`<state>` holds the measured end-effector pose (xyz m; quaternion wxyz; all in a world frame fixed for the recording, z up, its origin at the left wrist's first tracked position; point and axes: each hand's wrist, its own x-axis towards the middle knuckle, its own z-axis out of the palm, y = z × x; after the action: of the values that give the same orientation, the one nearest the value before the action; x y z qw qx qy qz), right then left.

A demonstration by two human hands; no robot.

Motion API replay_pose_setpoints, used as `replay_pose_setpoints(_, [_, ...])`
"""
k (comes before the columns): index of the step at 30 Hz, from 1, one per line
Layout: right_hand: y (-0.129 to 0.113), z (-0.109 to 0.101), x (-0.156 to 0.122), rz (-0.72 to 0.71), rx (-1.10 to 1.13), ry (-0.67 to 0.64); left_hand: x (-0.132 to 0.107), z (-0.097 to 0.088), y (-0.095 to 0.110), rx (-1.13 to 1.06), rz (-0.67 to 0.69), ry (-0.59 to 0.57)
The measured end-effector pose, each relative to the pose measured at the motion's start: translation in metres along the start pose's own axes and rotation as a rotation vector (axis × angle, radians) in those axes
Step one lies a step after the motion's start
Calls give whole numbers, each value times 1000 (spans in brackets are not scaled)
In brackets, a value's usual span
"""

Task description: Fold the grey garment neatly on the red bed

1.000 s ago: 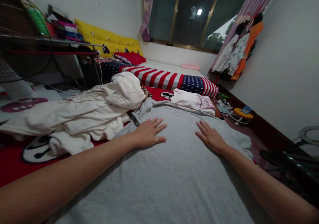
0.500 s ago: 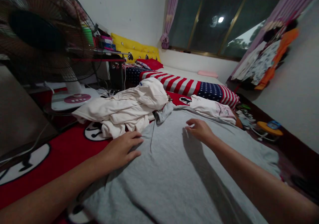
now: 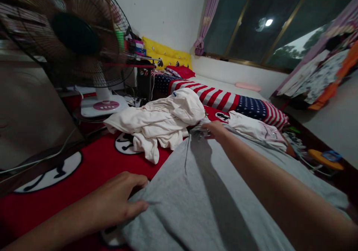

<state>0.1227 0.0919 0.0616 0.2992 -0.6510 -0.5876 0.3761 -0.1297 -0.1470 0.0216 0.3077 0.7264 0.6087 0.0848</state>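
A grey jersey sheet (image 3: 173, 206) lies on the bed, creased and rumpled, its long axis running from near to far and slanting slightly right. Its left edge is raised in a loose fold along the near left, and a ridge of cloth climbs toward the far end. The right forearm's shadow falls along the sheet.

Left hand (image 3: 120, 195), near left: grip closed on the fold of the sheet, fingers curled over the cloth. Right hand (image 3: 216, 130), far end of the sheet: grip narrow, fingers gathered on the bunched edge, partly hidden by the cloth.

Left of the sheet, a red cartoon-print bedcover (image 3: 84, 158) carries a heaped white garment pile (image 3: 156, 120). Beyond the sheet's far end lies a white and pink garment (image 3: 257, 132), against a stars-and-stripes quilt (image 3: 220, 98). Further off are a red pillow (image 3: 181, 71) and a yellow cushion (image 3: 165, 53). An electric fan (image 3: 75, 35) stands at far left, beside a shelf (image 3: 145, 59) holding stacked books and boxes. Clothes (image 3: 321, 76) hang at far right, beside the window (image 3: 260, 24)
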Motion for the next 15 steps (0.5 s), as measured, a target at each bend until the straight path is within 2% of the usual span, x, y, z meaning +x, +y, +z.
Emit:
replay_pose_setpoints(3, [-26, -36, 5, -17, 151, 138, -2, -3, 0, -141, 18, 0])
replay_pose_setpoints(6, [-40, -64, 11, -17, 341, 285, -2, -6, 7, -275, 50, -3])
replay_pose_setpoints(10, [-34, -82, 18, 8, 441, 342, -4, -12, 28, -396, 108, -52])
replay_pose_setpoints(15, [-13, -103, 25, 1, 551, 404, -7, -17, 73, -330, 142, -86])
